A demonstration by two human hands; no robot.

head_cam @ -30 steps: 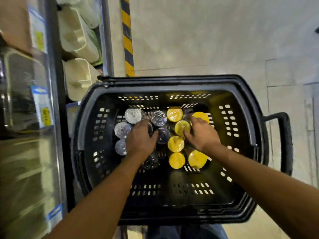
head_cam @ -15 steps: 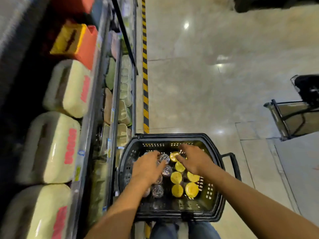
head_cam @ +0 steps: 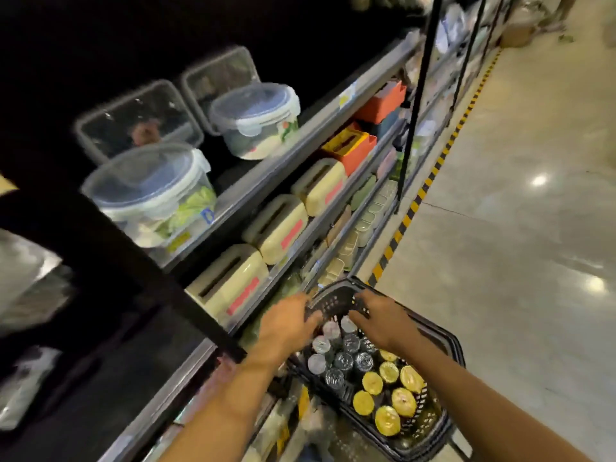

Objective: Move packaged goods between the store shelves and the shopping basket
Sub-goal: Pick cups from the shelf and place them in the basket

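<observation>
I see the basket [head_cam: 448, 341] at 5 o'clock, just beside the shelves [head_cam: 300, 141] that run from 9 to 12 o'clock. Silver-lidded jars [head_cam: 343, 360] fill its 10 o'clock half, yellow-lidded jars [head_cam: 403, 401] its 4 o'clock half. My left hand [head_cam: 286, 325] and right hand [head_cam: 383, 323] hover over its far end. Blur hides the fingers, so I cannot tell whether they grip anything.
</observation>
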